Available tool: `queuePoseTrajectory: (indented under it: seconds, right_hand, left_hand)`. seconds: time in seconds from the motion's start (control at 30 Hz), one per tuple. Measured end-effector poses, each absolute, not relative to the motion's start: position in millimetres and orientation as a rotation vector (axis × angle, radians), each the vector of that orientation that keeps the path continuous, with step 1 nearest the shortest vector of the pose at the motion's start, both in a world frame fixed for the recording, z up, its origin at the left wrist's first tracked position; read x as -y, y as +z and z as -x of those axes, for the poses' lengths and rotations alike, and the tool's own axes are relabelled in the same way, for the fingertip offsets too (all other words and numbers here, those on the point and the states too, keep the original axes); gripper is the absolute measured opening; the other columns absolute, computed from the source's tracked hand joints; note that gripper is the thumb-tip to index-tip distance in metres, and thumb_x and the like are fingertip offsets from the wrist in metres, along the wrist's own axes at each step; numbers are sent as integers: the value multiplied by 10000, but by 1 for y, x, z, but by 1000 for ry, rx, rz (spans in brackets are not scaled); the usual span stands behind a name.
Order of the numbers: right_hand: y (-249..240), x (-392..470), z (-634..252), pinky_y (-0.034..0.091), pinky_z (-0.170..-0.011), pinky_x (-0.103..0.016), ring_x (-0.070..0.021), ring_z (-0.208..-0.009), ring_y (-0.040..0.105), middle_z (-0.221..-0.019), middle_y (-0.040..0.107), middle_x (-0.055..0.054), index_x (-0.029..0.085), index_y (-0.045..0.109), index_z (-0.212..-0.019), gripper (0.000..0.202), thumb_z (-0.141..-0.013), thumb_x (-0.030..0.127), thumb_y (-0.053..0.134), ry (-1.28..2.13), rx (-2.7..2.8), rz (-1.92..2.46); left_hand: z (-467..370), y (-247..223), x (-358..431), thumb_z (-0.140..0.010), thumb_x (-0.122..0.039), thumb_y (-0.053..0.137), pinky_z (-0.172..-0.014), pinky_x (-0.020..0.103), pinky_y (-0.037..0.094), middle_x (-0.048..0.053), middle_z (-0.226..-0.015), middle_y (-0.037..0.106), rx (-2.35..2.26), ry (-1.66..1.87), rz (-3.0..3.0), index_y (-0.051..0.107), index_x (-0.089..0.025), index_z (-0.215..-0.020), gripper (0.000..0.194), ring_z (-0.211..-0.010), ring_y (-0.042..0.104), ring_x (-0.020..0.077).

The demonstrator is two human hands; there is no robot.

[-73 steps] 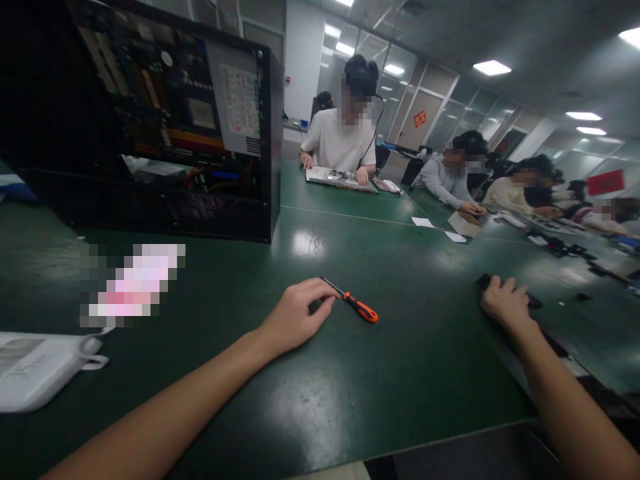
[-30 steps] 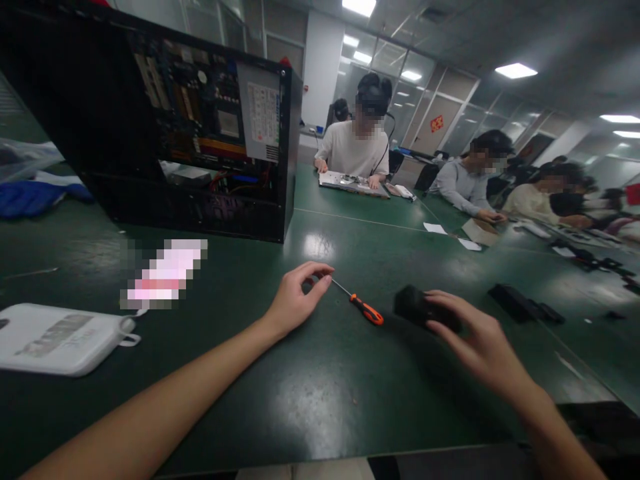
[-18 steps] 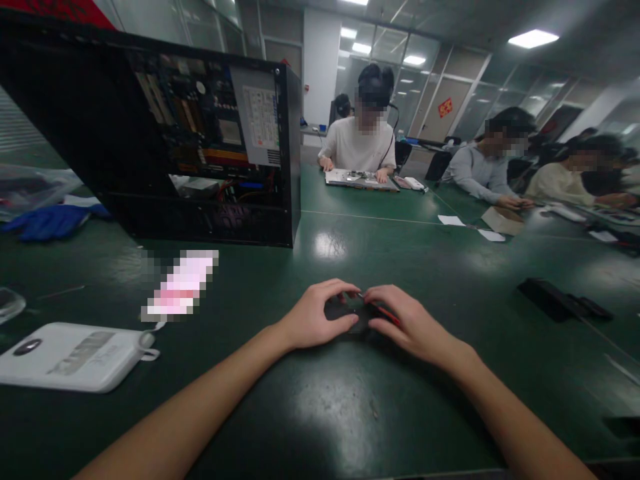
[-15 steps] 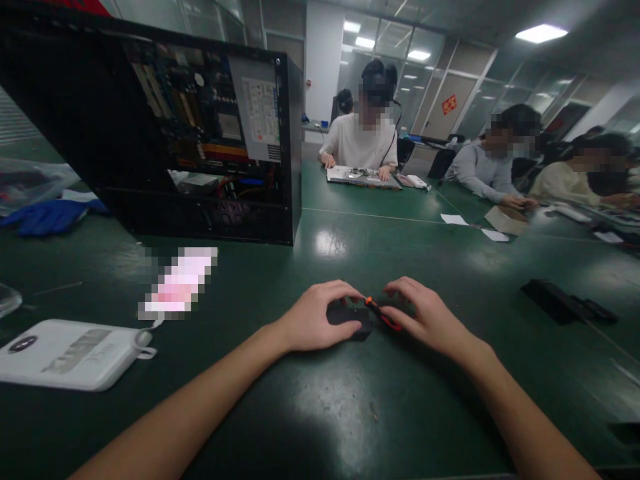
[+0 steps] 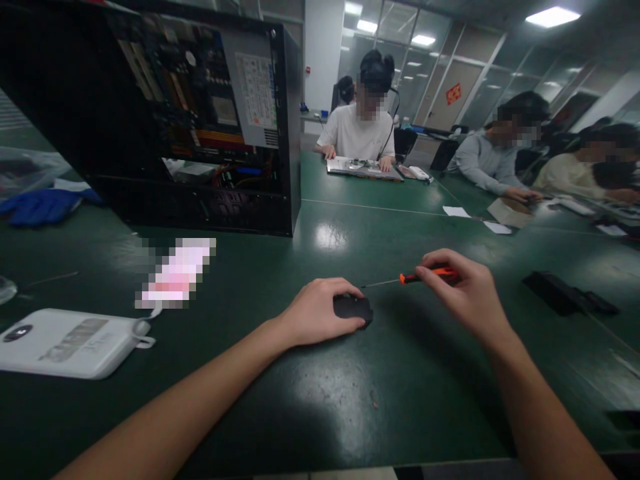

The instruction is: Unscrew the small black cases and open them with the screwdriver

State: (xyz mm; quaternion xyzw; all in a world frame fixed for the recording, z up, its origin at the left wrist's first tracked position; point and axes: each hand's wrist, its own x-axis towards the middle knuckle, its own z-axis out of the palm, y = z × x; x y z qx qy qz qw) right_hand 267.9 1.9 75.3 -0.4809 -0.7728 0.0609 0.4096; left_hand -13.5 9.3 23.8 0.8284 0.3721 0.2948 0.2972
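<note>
On the green table, my left hand (image 5: 320,312) is closed around a small black block-like part (image 5: 354,309), with thumb and fingers on its two sides. What kind of part it is I cannot make out. My right hand (image 5: 463,287) grips a screwdriver (image 5: 403,279) by its orange and black handle, above the table to the right. The thin metal shaft points left, its dark tip near my left fingertips and the block's upper edge. Whether the tip touches anything I cannot tell.
An open black computer case (image 5: 294,140) stands at the back left. A white power bank (image 5: 65,343) and a blurred-out lit phone (image 5: 180,273) lie left, near blue gloves (image 5: 43,205). A black object (image 5: 565,293) lies right. Several people (image 5: 357,130) work across the table.
My right hand has moved up and right with the screwdriver, so its shaft now shows apart from the block. The block appears turned a little in my left hand. The view has shifted slightly.
</note>
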Motion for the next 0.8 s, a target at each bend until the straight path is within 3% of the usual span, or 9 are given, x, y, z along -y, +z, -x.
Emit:
queuePoseTrajectory:
  seconds: [0.1,0.47,0.8]
  right_hand:
    - [83,6,-259,525,-660,-272,-156,-763,683,-905,728,-8,228,669,-964,153,-907,332,765,56,1836,1172]
    - [102,-5,-228,518,-672,-259,-141,-733,672,-862,696,-5,209,594,-966,86,-953,249,669,49,2106,1029]
    - [152,-13,-199,470,-725,-278,-163,-797,670,-908,717,-31,171,657,-1024,103,-923,180,639,116,2541,1006]
  left_hand:
    - [13,23,-9,-814,-361,823,-896,348,530,16,-1120,770,-988,796,-2195,780,-251,-1104,313,-1020,713,231]
    - [12,19,-9,-810,-360,828,-914,353,534,21,-1137,772,-980,828,-2192,777,-248,-1114,328,-1038,716,236]
    - [13,21,-11,-807,-353,832,-951,370,542,46,-1145,778,-961,807,-2218,774,-217,-1110,338,-1060,721,260]
